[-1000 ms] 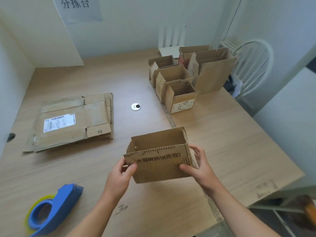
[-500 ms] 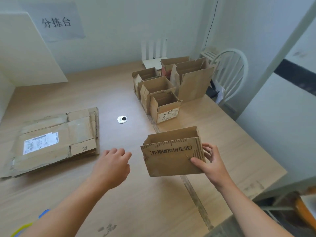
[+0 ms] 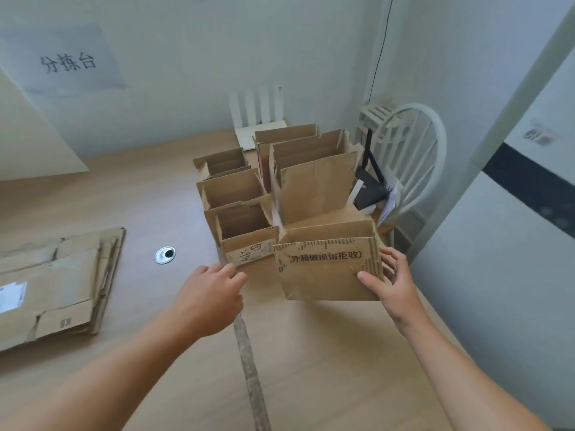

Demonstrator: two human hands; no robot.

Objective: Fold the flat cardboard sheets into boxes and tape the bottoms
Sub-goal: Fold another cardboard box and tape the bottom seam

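Cardboard stack [image 3: 62, 284] partly off-frame left

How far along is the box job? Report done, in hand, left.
Done: several boxes stand open at the back of the table. In hand: the right hand holds another box beside them; left hand free. Left: a stack of flat sheets; taped bottoms not visible.

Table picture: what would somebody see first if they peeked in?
Probably the open cardboard box with black printed letters, gripped at its right end by the right hand, mid-view. Right behind it stands a huddle of folded open boxes, and a stack of flat cardboard lies on the left, while the left hand hovers empty.
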